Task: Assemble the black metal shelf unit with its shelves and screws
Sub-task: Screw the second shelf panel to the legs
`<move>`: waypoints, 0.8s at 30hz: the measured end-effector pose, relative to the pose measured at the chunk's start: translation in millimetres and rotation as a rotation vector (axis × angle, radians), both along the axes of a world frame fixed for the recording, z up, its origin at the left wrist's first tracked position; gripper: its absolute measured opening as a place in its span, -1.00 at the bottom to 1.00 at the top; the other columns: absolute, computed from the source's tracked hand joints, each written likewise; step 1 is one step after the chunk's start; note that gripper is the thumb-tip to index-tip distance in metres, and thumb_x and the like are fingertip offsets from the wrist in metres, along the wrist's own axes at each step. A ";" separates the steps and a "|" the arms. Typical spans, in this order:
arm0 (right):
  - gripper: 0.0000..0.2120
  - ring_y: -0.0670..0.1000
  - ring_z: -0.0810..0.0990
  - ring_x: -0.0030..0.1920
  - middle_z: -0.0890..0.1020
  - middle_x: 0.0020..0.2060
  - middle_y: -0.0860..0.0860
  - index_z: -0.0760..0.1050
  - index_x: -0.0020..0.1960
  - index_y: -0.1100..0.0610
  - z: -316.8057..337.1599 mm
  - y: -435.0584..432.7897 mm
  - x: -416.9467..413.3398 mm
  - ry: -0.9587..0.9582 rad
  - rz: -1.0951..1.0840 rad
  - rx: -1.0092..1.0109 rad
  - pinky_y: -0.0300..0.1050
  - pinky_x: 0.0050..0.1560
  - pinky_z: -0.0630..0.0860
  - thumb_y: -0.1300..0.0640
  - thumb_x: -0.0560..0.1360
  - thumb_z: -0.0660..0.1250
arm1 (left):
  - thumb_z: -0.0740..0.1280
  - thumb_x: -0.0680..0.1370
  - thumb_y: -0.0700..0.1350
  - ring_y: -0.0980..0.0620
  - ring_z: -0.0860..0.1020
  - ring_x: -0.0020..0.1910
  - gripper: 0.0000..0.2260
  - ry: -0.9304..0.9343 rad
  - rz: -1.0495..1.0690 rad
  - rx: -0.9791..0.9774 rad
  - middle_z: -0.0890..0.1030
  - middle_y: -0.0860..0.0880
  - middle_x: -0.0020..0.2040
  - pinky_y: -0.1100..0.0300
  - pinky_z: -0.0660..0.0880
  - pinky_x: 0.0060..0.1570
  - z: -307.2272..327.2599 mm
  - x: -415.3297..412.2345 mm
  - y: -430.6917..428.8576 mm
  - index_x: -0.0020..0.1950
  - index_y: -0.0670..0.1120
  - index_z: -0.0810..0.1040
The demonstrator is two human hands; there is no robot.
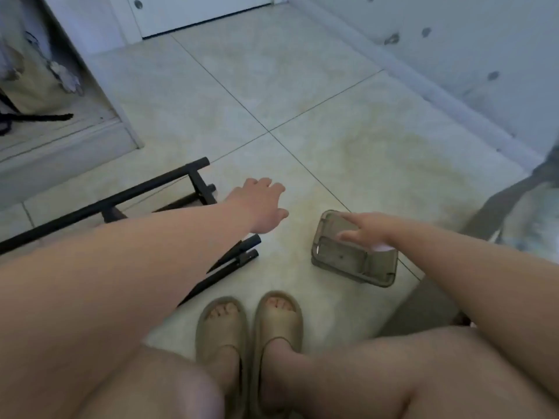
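Two hands are out over the tiled floor [302, 116], and neither holds a part. The left hand [260, 204] hangs with fingers loosely bent, gripping nothing, just beside the end of the black metal frame [121, 197], which lies flat on the floor to the person's left. A pair of loose black tubes [249, 243] lies nearer the feet, partly under the left forearm. The right hand [364, 232] is spread with straight fingers over a smoky translucent plastic box [375, 278]. Something pale shows under the palm, but it is too blurred to name.

The step in hand looks like fetching hardware from the box while readying the frame. To do it well, the right hand should probably steady the box by its rim before lifting anything out, so that small screws do not scatter across the tiles. The left hand would do best to take the frame at its end crosspiece and draw it close, keeping it flat. The loose tubes may roll if nudged by the arm.
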State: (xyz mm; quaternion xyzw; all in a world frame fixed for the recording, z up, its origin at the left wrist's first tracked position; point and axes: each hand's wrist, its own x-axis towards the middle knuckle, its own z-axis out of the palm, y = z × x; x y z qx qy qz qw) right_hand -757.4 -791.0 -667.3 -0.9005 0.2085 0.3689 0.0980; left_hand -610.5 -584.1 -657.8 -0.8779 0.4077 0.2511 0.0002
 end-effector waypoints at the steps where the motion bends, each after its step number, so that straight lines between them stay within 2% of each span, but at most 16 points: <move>1: -0.34 0.18 0.28 0.54 0.29 0.57 0.15 0.04 0.66 -0.02 -7.3 -10.0 -1.1 0.031 -0.016 -0.017 0.01 0.48 0.26 -0.23 0.66 0.14 | 0.14 0.66 0.16 -0.17 0.12 0.56 -0.45 0.030 -0.041 0.007 0.13 -0.05 0.62 -0.16 0.26 0.43 -8.9 -10.4 -12.1 0.61 0.03 0.11; 4: -0.43 0.14 0.31 0.54 0.31 0.57 0.08 0.13 0.65 0.02 -46.7 -37.6 -0.9 0.106 -0.004 -0.024 -0.01 0.47 0.31 -0.11 0.70 0.15 | 0.17 0.66 0.13 -0.18 0.23 0.51 -0.45 0.143 -0.171 0.051 0.18 -0.06 0.59 -0.14 0.31 0.41 -46.1 -33.0 -40.2 0.60 0.01 0.13; 6: -0.48 0.13 0.36 0.51 0.35 0.55 0.06 0.19 0.62 0.03 -80.2 -52.9 0.0 0.147 0.001 -0.009 -0.02 0.42 0.38 -0.02 0.69 0.17 | 0.19 0.65 0.11 -0.19 0.30 0.48 -0.45 0.275 -0.168 0.070 0.24 -0.09 0.56 -0.12 0.32 0.41 -73.5 -39.7 -55.2 0.59 -0.02 0.14; 9: -0.52 0.16 0.44 0.44 0.45 0.48 0.10 0.30 0.58 0.06 -122.8 -71.2 1.1 0.187 -0.009 0.010 -0.02 0.37 0.42 0.03 0.67 0.20 | 0.22 0.66 0.08 -0.20 0.35 0.46 -0.43 0.470 -0.005 0.070 0.33 -0.18 0.52 -0.03 0.32 0.40 -112.9 -42.7 -74.6 0.58 -0.10 0.13; 12: -0.54 0.17 0.50 0.38 0.51 0.42 0.12 0.39 0.52 0.06 -159.7 -87.2 -5.9 0.210 -0.021 0.003 -0.01 0.35 0.45 0.02 0.63 0.25 | 0.22 0.66 0.11 -0.20 0.39 0.43 -0.38 0.613 0.207 0.056 0.42 -0.21 0.45 0.08 0.34 0.30 -148.7 -39.5 -93.2 0.61 -0.14 0.10; 14: -0.58 0.17 0.56 0.29 0.57 0.33 0.11 0.46 0.44 0.05 -179.3 -93.1 -16.5 0.249 -0.001 -0.004 0.03 0.28 0.51 0.03 0.60 0.28 | 0.22 0.65 0.12 -0.19 0.44 0.39 -0.43 0.630 0.289 0.027 0.48 -0.20 0.40 0.10 0.36 0.22 -167.5 -36.2 -104.2 0.57 -0.14 0.20; 17: -0.68 0.15 0.61 0.18 0.62 0.21 0.06 0.53 0.29 0.03 -199.4 -96.3 -31.0 0.293 0.089 -0.018 -0.01 0.13 0.56 -0.01 0.56 0.33 | 0.25 0.63 0.12 -0.17 0.57 0.17 -0.64 0.650 0.331 -0.023 0.63 -0.17 0.15 0.11 0.41 0.00 -189.5 -33.0 -114.6 0.28 -0.11 0.45; 19: -0.73 0.11 0.60 0.19 0.62 0.19 0.03 0.52 0.24 0.01 -209.6 -96.1 -37.9 0.291 0.190 -0.063 -0.09 0.05 0.48 0.00 0.56 0.31 | 0.26 0.63 0.10 -0.17 0.60 0.08 -0.76 0.654 0.331 -0.061 0.66 -0.15 0.03 0.11 0.41 -0.06 -198.9 -33.6 -117.4 0.05 -0.08 0.48; 22: -0.74 0.09 0.55 0.28 0.58 0.24 0.01 0.48 0.26 0.02 -223.8 -94.2 -45.1 0.275 0.346 -0.121 -0.02 0.19 0.39 0.02 0.59 0.30 | 0.25 0.64 0.07 -0.17 0.61 0.00 -0.76 0.632 0.350 -0.099 0.66 -0.14 -0.07 0.10 0.43 -0.08 -203.3 -36.9 -118.6 -0.14 -0.05 0.42; 24: -0.73 0.11 0.52 0.31 0.56 0.26 0.02 0.47 0.30 0.03 -232.7 -92.3 -47.5 0.265 0.415 -0.173 -0.01 0.26 0.38 0.04 0.61 0.27 | 0.24 0.65 0.06 -0.15 0.61 -0.04 -0.75 0.623 0.377 -0.117 0.66 -0.11 -0.13 0.10 0.43 -0.10 -203.1 -39.9 -118.4 -0.16 -0.04 0.41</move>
